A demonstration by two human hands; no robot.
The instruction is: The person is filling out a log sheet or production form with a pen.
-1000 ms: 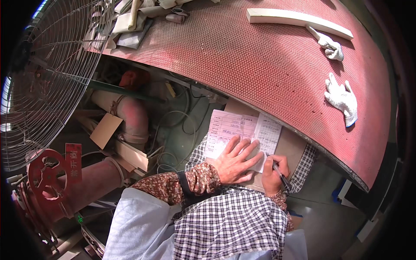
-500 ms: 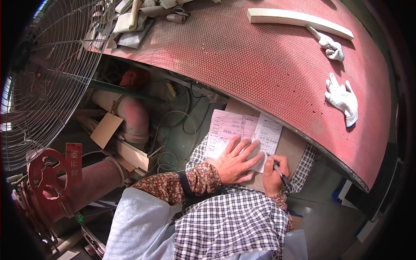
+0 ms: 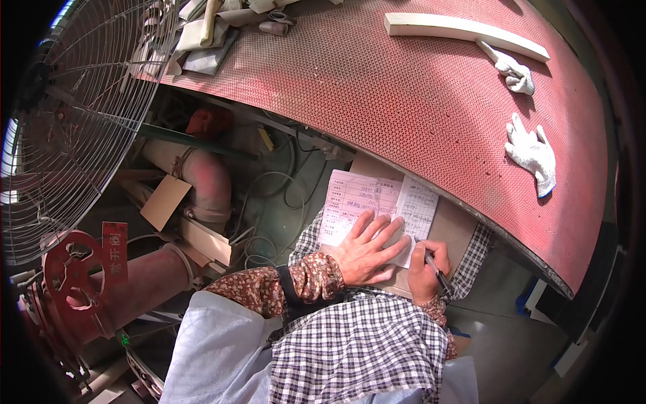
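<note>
On my lap lies a brown board (image 3: 449,232) with a pinkish printed form (image 3: 360,192) on it. A white sheet with handwritten lines (image 3: 418,205) overlaps the form's right side. My left hand (image 3: 369,250) rests flat over both papers, fingers stretched out and a little apart. Closed round a dark pen (image 3: 443,281), my right hand (image 3: 425,271) stands at the white sheet's lower right, the tip touching or almost touching the paper. The palm hides the lower part of the papers.
A red perforated work surface (image 3: 404,101) curves close ahead, bearing a pale curved bar (image 3: 464,32), two white gloves (image 3: 531,155) and a heap of scraps (image 3: 208,34). A wire-caged fan (image 3: 74,114) and a red pipe with a handwheel (image 3: 74,273) stand at left.
Both hands, the pen and the papers look almost unmoved. Only the fan blades' blur and light differ slightly.
</note>
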